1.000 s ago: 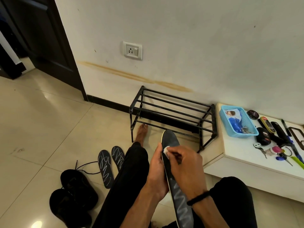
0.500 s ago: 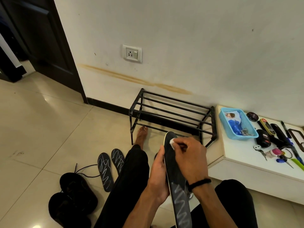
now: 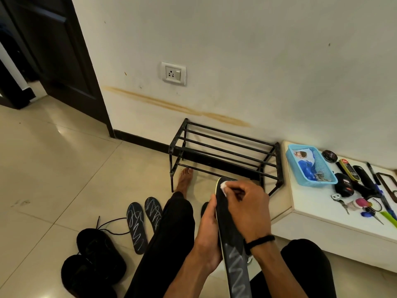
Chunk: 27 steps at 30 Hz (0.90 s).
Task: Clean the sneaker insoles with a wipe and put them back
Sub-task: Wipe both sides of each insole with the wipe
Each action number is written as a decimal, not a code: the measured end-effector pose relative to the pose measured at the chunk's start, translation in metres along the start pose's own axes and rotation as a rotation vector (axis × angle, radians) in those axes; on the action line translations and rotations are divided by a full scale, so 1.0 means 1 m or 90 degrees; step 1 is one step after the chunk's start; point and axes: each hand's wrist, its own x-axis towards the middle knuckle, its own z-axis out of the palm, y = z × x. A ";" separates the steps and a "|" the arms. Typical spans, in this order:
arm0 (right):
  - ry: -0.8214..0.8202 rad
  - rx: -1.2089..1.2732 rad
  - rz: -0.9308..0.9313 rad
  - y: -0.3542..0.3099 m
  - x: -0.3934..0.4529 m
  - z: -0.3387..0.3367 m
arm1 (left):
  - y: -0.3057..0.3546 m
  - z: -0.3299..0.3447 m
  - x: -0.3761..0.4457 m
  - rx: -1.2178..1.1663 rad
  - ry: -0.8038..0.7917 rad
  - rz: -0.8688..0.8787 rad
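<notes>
Bare forearms with no sleeves in view, a black band (image 3: 258, 240) round the right wrist, black trousers (image 3: 169, 239) on both legs — and one bare foot (image 3: 185, 179) showing beyond the left trouser cuff.

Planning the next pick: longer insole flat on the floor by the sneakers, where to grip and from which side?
Pinch the near heel end of the longer insole, probably from above and the person's side. It lies flat, so lift an edge; the sneakers crowd its left, the second insole its right.
</notes>
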 end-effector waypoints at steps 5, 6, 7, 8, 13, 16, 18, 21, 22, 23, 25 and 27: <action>-0.066 0.040 -0.050 -0.010 -0.007 -0.002 | 0.000 -0.002 0.000 0.024 0.007 0.027; -0.050 0.036 -0.039 -0.006 -0.001 -0.003 | 0.000 -0.001 0.000 0.023 0.007 0.017; -0.026 0.023 -0.028 -0.001 0.005 -0.005 | 0.000 0.000 -0.001 0.020 0.005 0.001; -0.003 0.010 -0.012 0.005 0.012 -0.006 | 0.000 0.002 -0.001 0.009 0.003 -0.013; 0.028 0.005 0.042 0.010 0.022 -0.008 | -0.002 0.004 0.003 -0.005 0.007 -0.036; -0.026 0.034 0.000 -0.005 0.008 -0.006 | 0.000 0.002 0.001 0.018 -0.003 -0.018; -0.057 0.041 -0.032 -0.012 0.003 -0.004 | 0.000 0.001 0.001 0.016 -0.005 -0.005; -0.038 0.039 -0.034 -0.006 0.014 -0.004 | 0.001 0.000 0.000 0.013 0.002 -0.003; -0.019 0.034 -0.023 -0.002 0.019 -0.005 | 0.000 0.000 0.001 0.009 0.002 -0.011; -0.005 0.030 -0.007 0.002 0.024 -0.006 | 0.000 0.000 0.001 0.007 0.003 -0.018; 0.000 0.029 0.022 0.006 0.031 -0.008 | -0.001 0.002 0.003 0.003 0.014 -0.016; 0.003 0.025 0.032 0.006 0.032 -0.009 | -0.003 0.002 0.005 0.007 0.014 -0.013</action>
